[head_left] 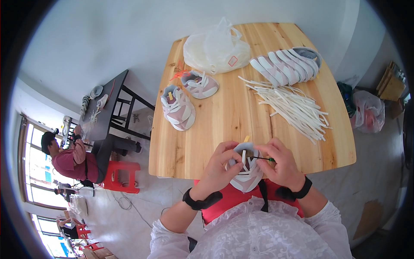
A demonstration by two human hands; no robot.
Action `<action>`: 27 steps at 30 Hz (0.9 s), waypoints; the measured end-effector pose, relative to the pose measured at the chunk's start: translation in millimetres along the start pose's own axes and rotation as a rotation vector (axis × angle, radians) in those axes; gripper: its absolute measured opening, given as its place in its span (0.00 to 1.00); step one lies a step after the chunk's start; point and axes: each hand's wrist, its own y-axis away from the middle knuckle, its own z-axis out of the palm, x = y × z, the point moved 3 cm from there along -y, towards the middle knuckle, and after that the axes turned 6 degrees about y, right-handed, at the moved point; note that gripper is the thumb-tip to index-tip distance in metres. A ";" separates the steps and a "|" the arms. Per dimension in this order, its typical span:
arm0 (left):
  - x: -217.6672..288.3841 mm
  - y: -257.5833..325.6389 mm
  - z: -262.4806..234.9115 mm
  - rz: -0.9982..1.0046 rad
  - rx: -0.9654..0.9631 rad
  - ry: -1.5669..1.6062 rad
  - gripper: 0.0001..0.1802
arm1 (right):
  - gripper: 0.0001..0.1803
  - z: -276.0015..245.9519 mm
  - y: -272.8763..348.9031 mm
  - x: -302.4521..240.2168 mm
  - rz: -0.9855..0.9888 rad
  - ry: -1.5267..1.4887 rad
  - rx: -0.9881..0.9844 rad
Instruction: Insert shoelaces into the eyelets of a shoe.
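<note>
At the table's near edge I have a white and pink sneaker [246, 178] with a yellow tab on its heel, toe toward me. My left hand [223, 168] is closed at the left of the shoe's opening, fingers curled round its collar. A white shoelace [244, 157] stands up beside those fingertips. My right hand [279, 165] grips a thin dark tool with a green handle end [271, 159]. The tool's shaft reaches left across the opening to the laces. Whether its tip is hooked on a lace I cannot tell.
On the wooden table [207, 129], two sneakers [178, 113] stand at the left. A white plastic bag [215, 49] sits at the back. Nested shoe uppers [286, 67] and a pile of white laces [293, 110] lie right. Another person [75, 157] sits far left at a dark table [105, 105].
</note>
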 end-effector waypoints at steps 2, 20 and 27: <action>3.2 1.5 3.1 0.016 0.027 -0.034 0.09 | 0.13 4.0 2.0 -8.2 0.066 0.024 0.167; -0.2 7.4 -28.4 0.143 -0.146 -0.053 0.17 | 0.10 29.1 -7.2 -17.6 0.007 0.008 0.183; 23.3 -7.2 -40.1 0.377 -0.143 -0.338 0.14 | 0.10 20.0 -13.6 -18.9 -0.069 -0.060 -0.151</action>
